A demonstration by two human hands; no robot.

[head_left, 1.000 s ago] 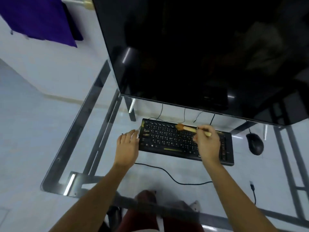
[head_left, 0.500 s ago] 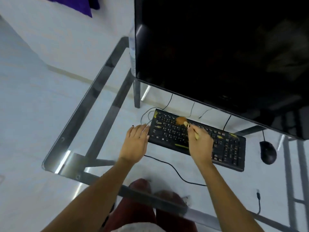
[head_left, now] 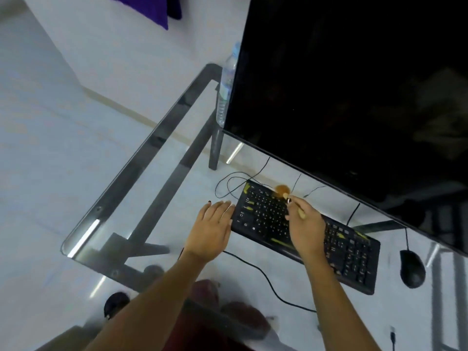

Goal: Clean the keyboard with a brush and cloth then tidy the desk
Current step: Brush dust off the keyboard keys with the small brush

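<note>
My right hand (head_left: 305, 228) grips the brush (head_left: 287, 196), bristles at the far left corner of the black keyboard (head_left: 349, 252) on the glass desk (head_left: 162, 178). My left hand (head_left: 212, 228) lies flat, fingers straight, against the keyboard's left end.

Black keyboard (head_left: 336, 245) with yellow smudges sits slanted on the glass desk (head_left: 162, 196), far-left corner pointing to 11 o'clock. Tan-bristled brush (head_left: 281, 190) rests on that corner.
</note>
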